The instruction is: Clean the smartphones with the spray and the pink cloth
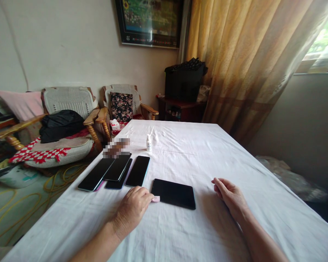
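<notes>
My left hand rests on the white tablecloth with its fingers curled round a small pink cloth, right at the left edge of a black tablet lying flat. My right hand lies on the cloth to the right of the tablet, fingers loosely bent and close together, holding nothing and not touching the tablet. Beyond my left hand several dark phones lie side by side, some overlapping. A small white spray bottle stands upright behind them.
Two wooden armchairs with cushions and a black bag stand left of the table. A dark cabinet with a black box sits in the corner by a yellow curtain. Yellow hose lies coiled on the floor.
</notes>
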The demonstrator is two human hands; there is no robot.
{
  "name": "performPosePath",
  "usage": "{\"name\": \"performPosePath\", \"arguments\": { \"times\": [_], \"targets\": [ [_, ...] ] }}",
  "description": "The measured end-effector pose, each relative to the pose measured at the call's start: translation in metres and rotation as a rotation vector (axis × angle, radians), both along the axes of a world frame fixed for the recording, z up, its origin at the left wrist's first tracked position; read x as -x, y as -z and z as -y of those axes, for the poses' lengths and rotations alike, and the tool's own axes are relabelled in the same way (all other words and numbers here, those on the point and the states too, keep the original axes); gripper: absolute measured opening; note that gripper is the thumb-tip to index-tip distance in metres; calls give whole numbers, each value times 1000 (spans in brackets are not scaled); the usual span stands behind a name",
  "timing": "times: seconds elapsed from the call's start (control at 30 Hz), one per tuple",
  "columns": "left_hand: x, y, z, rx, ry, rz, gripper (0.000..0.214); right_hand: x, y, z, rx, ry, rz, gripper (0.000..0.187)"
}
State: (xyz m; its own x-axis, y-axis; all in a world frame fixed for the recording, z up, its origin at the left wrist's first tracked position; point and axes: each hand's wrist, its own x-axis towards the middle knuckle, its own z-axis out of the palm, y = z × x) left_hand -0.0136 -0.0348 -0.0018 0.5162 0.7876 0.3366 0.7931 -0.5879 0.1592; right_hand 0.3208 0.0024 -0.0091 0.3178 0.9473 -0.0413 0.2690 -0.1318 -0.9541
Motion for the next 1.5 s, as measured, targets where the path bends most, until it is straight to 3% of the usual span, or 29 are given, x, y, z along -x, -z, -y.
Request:
{"name": "performPosePath", "arguments": {
  "times": [0.13, 0.37, 0.63, 0.93, 1.03, 1.23, 1.5],
  "targets": [
    [1, -5, -5, -5, -98, -61, 16, -1, 1, -1, -3, -1, 15, 42],
    [-20, -19, -32, 34, -249, -181, 19, -4, 8, -3, -16, -8, 46, 43],
    [-29, -18, -65, 36, -307, -167, 20, -4, 8, -4, -38, -22, 105, 44],
    [-26, -11, -29, 30, -213, -145, 20, -4, 9, -5, -3, -11, 79, 45],
    [-28, -12, -32, 17, -190, -133, 20, -3, 7, -4, -16, -13, 83, 44],
    [-39, -15, -61, 14, -224, -121, 18, -2, 6, -3, -36, -17, 69, 42],
    [-54, -15, -32, 56, -110, -117, 15, -3, 9, -5, -36, -34, 74, 40]
  ]
}}
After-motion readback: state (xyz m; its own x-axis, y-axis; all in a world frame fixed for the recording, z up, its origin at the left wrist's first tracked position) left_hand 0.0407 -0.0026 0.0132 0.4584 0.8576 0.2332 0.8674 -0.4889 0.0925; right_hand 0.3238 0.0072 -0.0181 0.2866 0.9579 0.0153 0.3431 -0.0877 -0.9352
